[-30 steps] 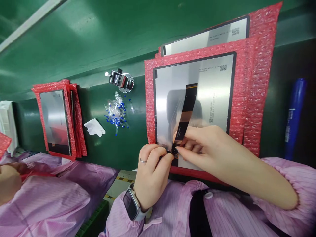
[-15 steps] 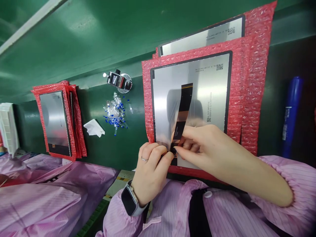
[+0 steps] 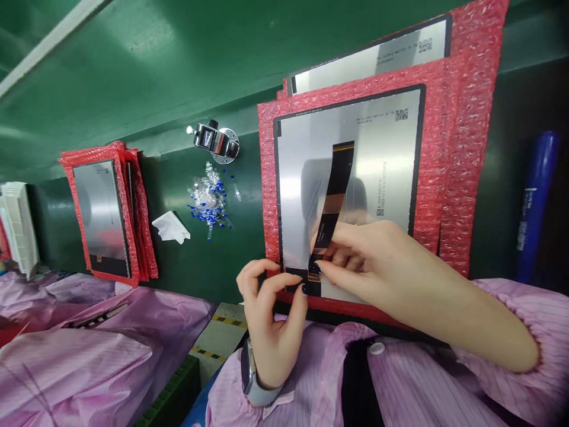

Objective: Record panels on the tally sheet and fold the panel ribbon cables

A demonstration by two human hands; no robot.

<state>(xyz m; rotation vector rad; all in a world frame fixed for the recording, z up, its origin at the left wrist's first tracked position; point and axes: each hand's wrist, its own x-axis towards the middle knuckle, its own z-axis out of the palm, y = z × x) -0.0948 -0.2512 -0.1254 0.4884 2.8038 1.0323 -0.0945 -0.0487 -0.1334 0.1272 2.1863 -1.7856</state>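
Note:
An LCD panel lies silver back up on red bubble wrap. My right hand pinches a black and copper flat flex cable near its lower end, between thumb and bent fingers. The cable's free end stands up over the panel. At the panel's near edge, left of the cable's base, my left hand curls with thumb and index tips almost meeting. Whether anything small is between those tips I cannot make out. The other left fingers are bent and apart.
Red bubble wrap and another panel lie behind. Leftward are a metal tally counter, a pile of clear, blue-ended tabs, a white cloth and stacked panels. A blue marker lies right; a pink sleeve is at left.
My left hand has drawn back slightly left and down from the cable's base, baring the panel's dark edge. My right hand keeps its pinch on the cable. The view has shifted slightly.

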